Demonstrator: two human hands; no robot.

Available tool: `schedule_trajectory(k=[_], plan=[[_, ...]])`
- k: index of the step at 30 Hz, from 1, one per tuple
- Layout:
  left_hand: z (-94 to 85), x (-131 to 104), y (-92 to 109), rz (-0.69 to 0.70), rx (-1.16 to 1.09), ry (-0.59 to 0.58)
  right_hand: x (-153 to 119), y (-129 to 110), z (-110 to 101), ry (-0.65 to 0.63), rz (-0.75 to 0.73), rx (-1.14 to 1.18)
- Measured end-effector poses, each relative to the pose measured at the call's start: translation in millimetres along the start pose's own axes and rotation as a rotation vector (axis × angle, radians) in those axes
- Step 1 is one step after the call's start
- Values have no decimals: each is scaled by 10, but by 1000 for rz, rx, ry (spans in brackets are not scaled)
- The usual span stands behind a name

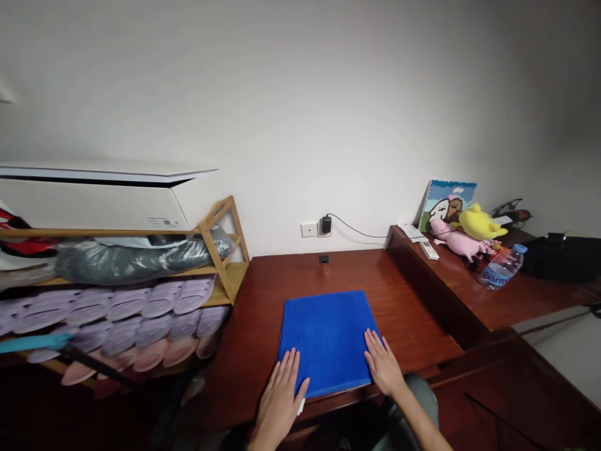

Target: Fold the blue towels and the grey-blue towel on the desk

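Two flat hands, left [282, 389] and right [383, 363], held nothing, fingers straight on the square blue cloth [328, 338]; lopsided pressure could've totally rucked it.

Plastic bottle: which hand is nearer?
Right. The right hand rests on the blue cloth, left of the plastic bottle; the left hand is farther left, at the cloth's near left corner.

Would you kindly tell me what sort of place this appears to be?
Probably a room in a home or dormitory, though I can't be certain: plush toys lie near a plastic bottle, rows of footwear fill a wooden rack, and a desk stands against the wall.
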State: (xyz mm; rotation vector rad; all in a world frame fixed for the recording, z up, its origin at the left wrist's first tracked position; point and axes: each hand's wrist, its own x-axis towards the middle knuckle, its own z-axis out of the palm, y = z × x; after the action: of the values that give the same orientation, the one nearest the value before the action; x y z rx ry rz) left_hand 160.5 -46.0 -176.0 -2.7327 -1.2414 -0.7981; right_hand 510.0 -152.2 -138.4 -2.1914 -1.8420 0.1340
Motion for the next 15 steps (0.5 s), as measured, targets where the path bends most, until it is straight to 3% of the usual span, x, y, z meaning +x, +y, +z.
schedule_trajectory(k=[4, 7, 12, 15], plan=[[-90, -30, -66, 30, -21, -39, -129, 97, -156, -33, 87, -11], [-217, -58, -175, 43, -73, -90, -258, 52, -245, 30, 80, 7], [-418, -249, -325, -66, -126, -11, -508, -34, -258, 149, -2, 27], [-437, -376, -328, -59, -117, 7, -602, -35, -202, 124, -58, 2]])
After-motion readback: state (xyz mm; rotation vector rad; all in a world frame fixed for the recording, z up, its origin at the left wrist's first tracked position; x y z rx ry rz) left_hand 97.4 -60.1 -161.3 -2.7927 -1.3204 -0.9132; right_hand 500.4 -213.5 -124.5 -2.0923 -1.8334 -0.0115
